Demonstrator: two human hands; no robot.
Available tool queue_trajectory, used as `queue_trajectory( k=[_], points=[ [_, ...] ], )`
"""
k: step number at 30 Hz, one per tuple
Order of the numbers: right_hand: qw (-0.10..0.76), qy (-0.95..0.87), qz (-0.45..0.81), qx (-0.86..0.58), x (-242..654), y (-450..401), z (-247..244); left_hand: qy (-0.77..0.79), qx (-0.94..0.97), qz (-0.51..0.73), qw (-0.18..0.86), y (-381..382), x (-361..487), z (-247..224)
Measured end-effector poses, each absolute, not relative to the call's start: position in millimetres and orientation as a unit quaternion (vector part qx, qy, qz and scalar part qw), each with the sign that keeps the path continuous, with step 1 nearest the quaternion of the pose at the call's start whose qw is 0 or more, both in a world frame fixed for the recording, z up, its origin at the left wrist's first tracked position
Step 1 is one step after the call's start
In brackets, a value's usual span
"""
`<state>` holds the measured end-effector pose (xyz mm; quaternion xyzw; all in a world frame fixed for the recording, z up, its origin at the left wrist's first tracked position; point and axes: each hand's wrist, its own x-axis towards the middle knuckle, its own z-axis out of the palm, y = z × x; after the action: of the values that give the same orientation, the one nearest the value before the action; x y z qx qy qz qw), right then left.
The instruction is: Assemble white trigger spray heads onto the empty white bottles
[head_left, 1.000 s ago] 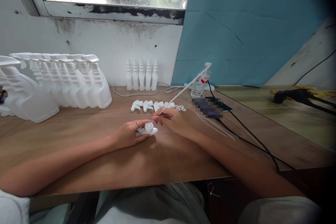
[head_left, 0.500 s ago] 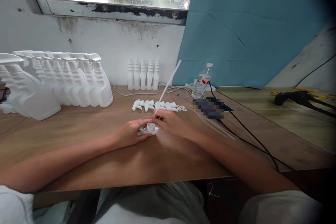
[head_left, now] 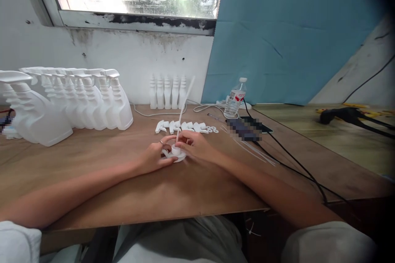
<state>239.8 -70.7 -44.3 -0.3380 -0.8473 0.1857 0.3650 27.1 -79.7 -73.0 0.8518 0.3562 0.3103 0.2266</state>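
Observation:
My left hand (head_left: pixel 154 154) is closed around the left side of a white spray trigger head (head_left: pixel 177 155), which lies upside down on the table with its round collar facing up. My right hand (head_left: pixel 196 144) pinches a thin white dip tube (head_left: pixel 185 98) near its lower end. The tube stands nearly upright, its low end at the collar; whether it sits inside cannot be made out. Just behind my hands lie several white trigger heads (head_left: pixel 187 126) in a row, with small white rings (head_left: pixel 212 129) at their right end.
White spray bottles with heads (head_left: pixel 120 102) stand at the left. Several slim white bottles (head_left: pixel 167 92) line the wall. A water bottle (head_left: pixel 236 98), a phone (head_left: pixel 243 129) and loose tubes (head_left: pixel 256 152) lie to the right, with black cables (head_left: pixel 290 168) crossing the table.
The dip tube has swung from leaning right to more upright, and its low end has come to the collar. My right hand has shifted slightly with it; the left stays on the trigger head.

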Motion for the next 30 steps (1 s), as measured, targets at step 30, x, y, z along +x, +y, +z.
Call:
queue_trajectory(
  k=[30],
  points=[
    [0.677,-0.679,-0.041,-0.280,327.7,-59.4,9.4,0.658,0.561,0.495,0.083,172.4,16.6,-25.9]
  ],
)
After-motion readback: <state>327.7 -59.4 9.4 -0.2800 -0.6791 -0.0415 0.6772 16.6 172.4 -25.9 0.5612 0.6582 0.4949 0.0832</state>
